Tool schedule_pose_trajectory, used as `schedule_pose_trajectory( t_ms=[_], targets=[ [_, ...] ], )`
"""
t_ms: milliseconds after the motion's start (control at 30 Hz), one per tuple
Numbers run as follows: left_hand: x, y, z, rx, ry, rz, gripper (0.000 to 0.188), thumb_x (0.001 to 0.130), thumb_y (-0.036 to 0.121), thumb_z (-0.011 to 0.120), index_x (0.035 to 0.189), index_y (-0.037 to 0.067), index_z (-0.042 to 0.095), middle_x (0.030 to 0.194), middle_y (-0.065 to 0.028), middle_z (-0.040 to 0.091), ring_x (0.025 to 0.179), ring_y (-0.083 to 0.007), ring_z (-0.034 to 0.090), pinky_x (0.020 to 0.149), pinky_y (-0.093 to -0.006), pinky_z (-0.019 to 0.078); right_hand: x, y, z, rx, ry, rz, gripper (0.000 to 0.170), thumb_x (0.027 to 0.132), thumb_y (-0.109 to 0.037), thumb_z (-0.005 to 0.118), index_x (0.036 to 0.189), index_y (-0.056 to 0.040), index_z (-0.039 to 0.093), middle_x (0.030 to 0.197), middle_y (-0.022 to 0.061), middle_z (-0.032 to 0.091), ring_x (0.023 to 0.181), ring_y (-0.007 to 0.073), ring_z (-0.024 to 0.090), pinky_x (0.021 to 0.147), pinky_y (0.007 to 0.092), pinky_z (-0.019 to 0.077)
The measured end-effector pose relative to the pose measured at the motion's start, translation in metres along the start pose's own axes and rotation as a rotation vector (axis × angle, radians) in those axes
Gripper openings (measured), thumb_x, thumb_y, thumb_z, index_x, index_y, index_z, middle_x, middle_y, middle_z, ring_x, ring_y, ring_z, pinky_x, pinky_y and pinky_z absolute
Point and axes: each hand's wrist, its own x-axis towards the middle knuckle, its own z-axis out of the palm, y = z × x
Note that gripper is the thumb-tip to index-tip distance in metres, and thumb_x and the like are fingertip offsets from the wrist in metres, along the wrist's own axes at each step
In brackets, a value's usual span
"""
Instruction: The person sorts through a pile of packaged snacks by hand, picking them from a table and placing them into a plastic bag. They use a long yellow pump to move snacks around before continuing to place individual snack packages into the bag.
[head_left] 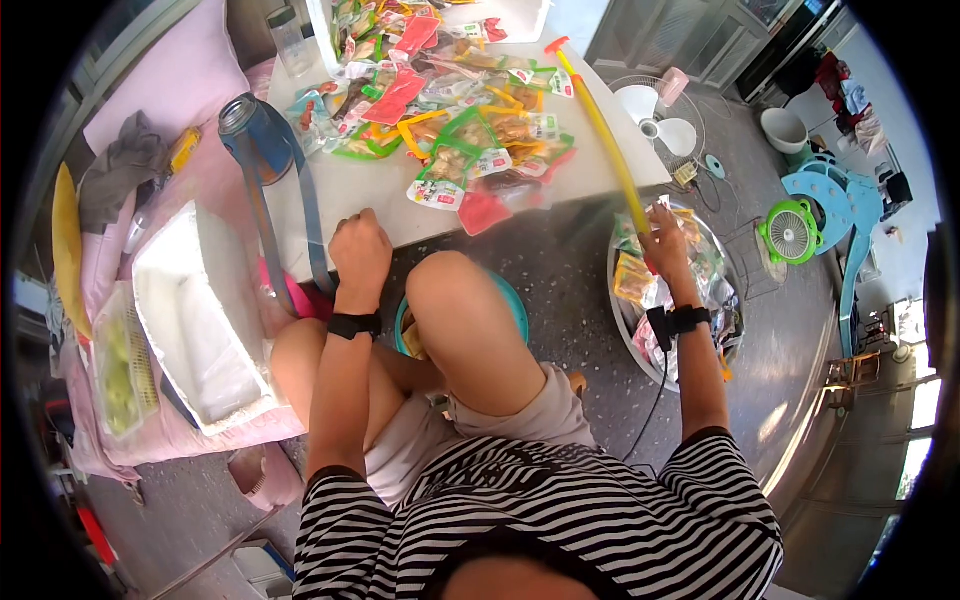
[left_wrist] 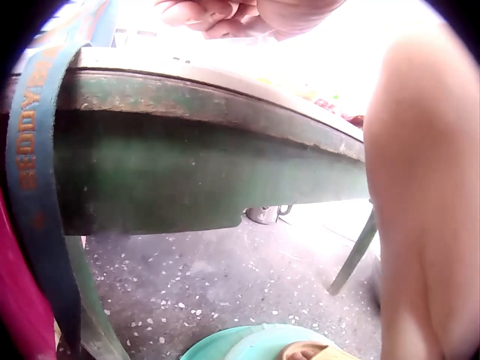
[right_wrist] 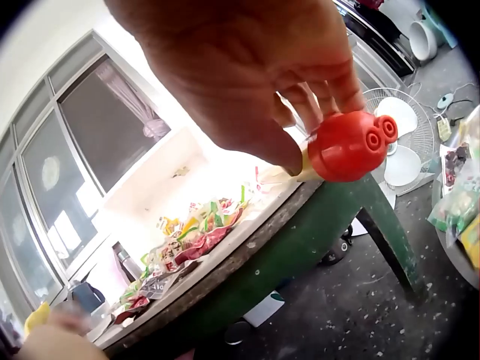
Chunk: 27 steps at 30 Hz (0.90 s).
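Note:
My right hand (head_left: 664, 243) grips the lower end of a long yellow stick (head_left: 605, 135) with a red T-shaped tip. In the right wrist view its red round end piece (right_wrist: 349, 146), bearing two ringed nubs, sticks out past the thumb. The stick slants up across the table's right edge, above a round basin (head_left: 618, 310) of packaged snacks. My left hand (head_left: 360, 250) is raised by the table's front edge with its fingers curled in; nothing shows in it. Bagged snacks (head_left: 465, 150) with green, yellow and red trim lie piled on the white table (head_left: 415, 225).
A blue bottle (head_left: 255, 140) with a hanging strap stands at the table's left corner. Beside my left leg lies a white foam box (head_left: 200, 320) on a pink cover. A teal basin (head_left: 515, 310) is under my knees. Fans (head_left: 790, 232) stand on the right floor.

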Motion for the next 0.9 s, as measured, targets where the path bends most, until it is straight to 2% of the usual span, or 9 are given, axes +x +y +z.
schedule_pose_trajectory(
  t_ms=[67,300,367,467,533,600,667,767,900],
  targets=[
    [0.001,-0.003,-0.005,0.019,0.025,-0.031,0.004,0.072,0.005,0.059,0.071,0.002,0.057,0.071,-0.0159,0.062,0.071,-0.0339,0.061,0.062,-0.0432,0.0508,0.009,-0.008,0.001,0.045,-0.013,0.061,0.054,0.077,-0.014,0.067,0.126,-0.0012,0.05,0.105,0.019,0.061,0.081,0.0315,0.064,0.074,0.0385,0.0505],
    [-0.006,-0.011,0.004,-0.061,-0.12,0.016,0.004,0.073,0.006,0.06,0.072,0.003,0.059,0.071,-0.016,0.062,0.073,-0.0346,0.061,0.065,-0.0454,0.0499,0.028,0.006,0.017,-0.014,0.199,-0.073,0.042,0.079,-0.014,0.067,0.117,-0.0001,0.057,0.097,0.0177,0.064,0.079,0.0288,0.065,0.072,0.0373,0.0513],
    [-0.007,-0.013,0.008,-0.084,-0.131,0.025,0.006,0.076,0.009,0.061,0.075,0.004,0.058,0.073,-0.0164,0.062,0.075,-0.0355,0.061,0.066,-0.0469,0.0489,0.027,-0.039,0.001,-0.128,0.257,-0.114,0.036,0.079,-0.014,0.067,0.112,-0.0002,0.061,0.094,0.0177,0.065,0.078,0.0286,0.065,0.072,0.0366,0.0518],
    [-0.007,-0.01,0.006,-0.112,-0.113,0.018,0.008,0.075,0.01,0.063,0.075,0.004,0.059,0.073,-0.0162,0.062,0.076,-0.0354,0.061,0.067,-0.0461,0.0487,0.022,-0.108,0.014,0.219,0.145,-0.051,0.03,0.08,-0.015,0.068,0.105,-0.0003,0.064,0.085,0.0166,0.066,0.074,0.028,0.065,0.071,0.0361,0.0518],
    [-0.008,-0.01,0.01,-0.132,-0.102,0.018,0.009,0.075,0.011,0.064,0.074,0.004,0.058,0.073,-0.0161,0.062,0.075,-0.0353,0.061,0.067,-0.0461,0.0486,0.02,-0.159,0.024,0.346,-0.043,-0.083,0.029,0.079,-0.019,0.069,0.101,-0.0001,0.065,0.079,0.0155,0.066,0.072,0.0276,0.065,0.071,0.0366,0.0516],
    [-0.009,-0.012,0.009,-0.156,-0.094,0.014,0.009,0.075,0.011,0.064,0.073,0.004,0.059,0.073,-0.0163,0.062,0.075,-0.0355,0.061,0.067,-0.0458,0.0487,0.028,-0.191,0.051,0.337,-0.059,-0.252,0.03,0.079,-0.021,0.069,0.101,0.0004,0.065,0.082,0.0159,0.066,0.071,0.0266,0.065,0.07,0.0365,0.0517],
    [-0.009,-0.01,0.004,-0.19,-0.088,0.0,0.008,0.074,0.01,0.062,0.07,0.003,0.059,0.072,-0.0169,0.062,0.074,-0.0359,0.061,0.066,-0.0453,0.0492,0.042,-0.228,0.062,0.277,-0.079,-0.342,0.037,0.078,-0.025,0.071,0.103,0.0003,0.064,0.091,0.0177,0.065,0.082,0.0273,0.064,0.075,0.038,0.0511],
    [-0.009,-0.01,0.002,-0.194,-0.123,-0.014,0.01,0.074,0.011,0.063,0.07,0.003,0.06,0.072,-0.017,0.062,0.073,-0.0359,0.061,0.066,-0.0454,0.0496,0.069,-0.264,0.09,0.046,0.066,-0.503,0.055,0.071,-0.033,0.075,0.113,-0.0008,0.06,0.105,0.0181,0.061,0.099,0.0322,0.058,0.084,0.0412,0.0482],
    [-0.008,-0.011,0.005,-0.203,-0.115,-0.019,0.009,0.073,0.011,0.064,0.069,0.003,0.061,0.07,-0.0167,0.062,0.072,-0.0348,0.062,0.064,-0.0448,0.0505,0.083,-0.291,0.109,-0.218,-0.124,-0.468,0.079,0.06,-0.039,0.08,0.123,-0.0021,0.051,0.116,0.0172,0.056,0.111,0.0401,0.049,0.094,0.0446,0.0431]
  ],
)
